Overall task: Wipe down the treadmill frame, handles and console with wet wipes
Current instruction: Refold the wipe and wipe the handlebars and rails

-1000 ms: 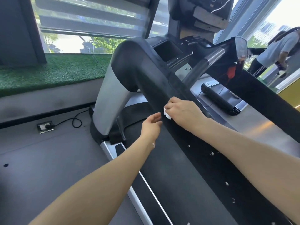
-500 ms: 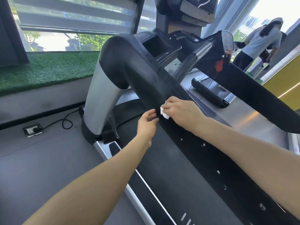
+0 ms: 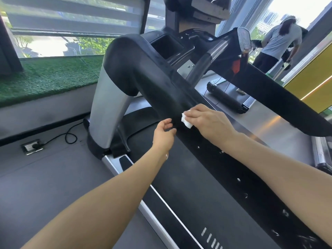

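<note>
The treadmill's left black handrail runs from the silver upright down toward me. My right hand lies on top of the rail and presses a small crumpled white wet wipe against it, the wipe poking out under the fingers. My left hand hovers just left of the rail beside the wipe, fingers loosely curled and holding nothing. The console rises at the top, and the right handrail crosses at the right. The black belt lies beneath my arms.
A person in a grey top stands at the far right by the window. A floor socket with a black cable sits left of the treadmill base. Green artificial turf covers the ledge under the blinds. A second treadmill lies beyond.
My view has shifted a little, moving the treadmill left in frame. My right hand has stayed on the rail with the wipe, and my left hand's fingers have spread slightly beside it.
</note>
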Tool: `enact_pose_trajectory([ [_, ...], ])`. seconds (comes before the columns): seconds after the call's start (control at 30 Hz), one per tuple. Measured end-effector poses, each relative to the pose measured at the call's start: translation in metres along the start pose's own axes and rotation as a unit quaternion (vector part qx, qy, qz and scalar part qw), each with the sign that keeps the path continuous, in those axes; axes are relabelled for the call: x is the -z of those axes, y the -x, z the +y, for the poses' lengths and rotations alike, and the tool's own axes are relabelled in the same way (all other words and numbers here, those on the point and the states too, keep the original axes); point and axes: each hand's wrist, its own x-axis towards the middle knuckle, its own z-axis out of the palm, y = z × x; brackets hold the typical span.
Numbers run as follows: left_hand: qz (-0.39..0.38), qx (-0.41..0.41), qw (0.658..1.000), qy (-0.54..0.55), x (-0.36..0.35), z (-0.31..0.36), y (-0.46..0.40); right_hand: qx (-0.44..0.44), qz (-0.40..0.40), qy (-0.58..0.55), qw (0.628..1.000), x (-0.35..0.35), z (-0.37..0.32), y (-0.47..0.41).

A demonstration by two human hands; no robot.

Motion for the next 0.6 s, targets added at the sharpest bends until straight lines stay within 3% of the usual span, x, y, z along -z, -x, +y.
enact_pose_trajectory([
  [0.17,0.009,-0.011,1.0,0.003,-0.004,-0.003,0.005,-0.027,-0.015,0.02,0.999,0.0,-0.005,-0.001],
  [0.33,0.008,-0.011,1.0,0.002,-0.006,-0.006,0.008,0.01,0.014,0.007,1.0,0.008,-0.013,0.047],
  [0.6,0.0,-0.013,1.0,-0.005,-0.006,-0.007,0.011,0.001,-0.018,0.069,0.997,-0.004,-0.008,-0.008],
])
